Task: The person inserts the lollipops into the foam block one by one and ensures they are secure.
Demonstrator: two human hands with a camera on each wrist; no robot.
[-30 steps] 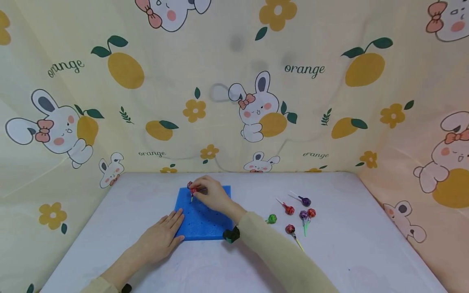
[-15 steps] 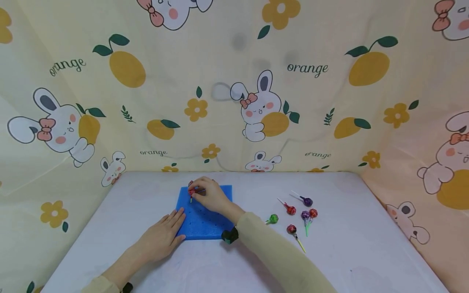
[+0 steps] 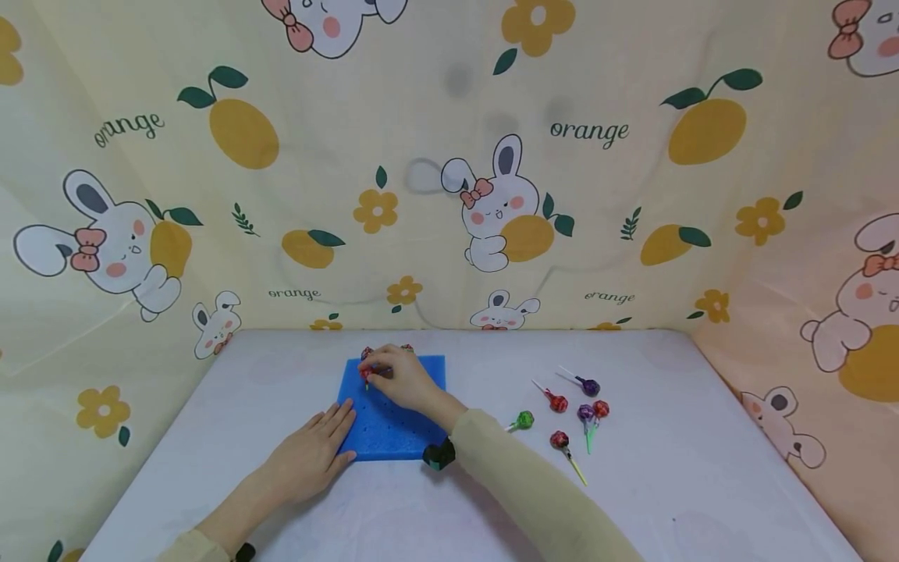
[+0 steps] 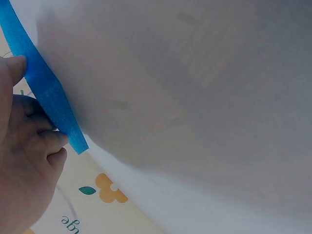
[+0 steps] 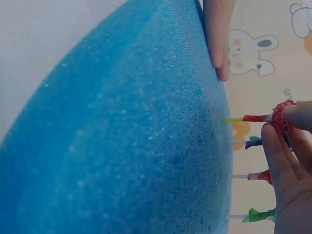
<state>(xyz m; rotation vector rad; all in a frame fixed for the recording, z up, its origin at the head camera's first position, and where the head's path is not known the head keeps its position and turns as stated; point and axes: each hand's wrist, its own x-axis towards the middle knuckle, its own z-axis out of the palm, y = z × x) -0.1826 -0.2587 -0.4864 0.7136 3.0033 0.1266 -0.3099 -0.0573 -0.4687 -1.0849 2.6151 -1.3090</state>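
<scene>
My right hand (image 3: 403, 381) pinches a red-wrapped lollipop (image 5: 282, 117) by its candy end, above the far left part of a blue foam board (image 3: 400, 439). The lollipop stands upright, its yellow stick meeting the foam. Beyond it, several lollipops stand in the board, including one with a green wrapper (image 5: 261, 215) and one with a red wrapper (image 5: 261, 176); my right hand partly hides them. My left hand (image 3: 305, 462) rests at the board's left edge with its fingers extended, touching the foam. In the left wrist view, thumb and fingers lie against the board's side.
Several loose lollipops lie on the white table (image 3: 702, 468) to the right: a green one (image 3: 522, 421), a purple one (image 3: 588, 386), a red one (image 3: 557, 403) and a dark red one with a yellow stick (image 3: 559, 440) among them. A patterned curtain (image 3: 597, 179) stands behind.
My right hand and the red lollipop have moved slightly down toward the foam; less of the yellow stick shows. My left hand stays in place on the board's edge.
</scene>
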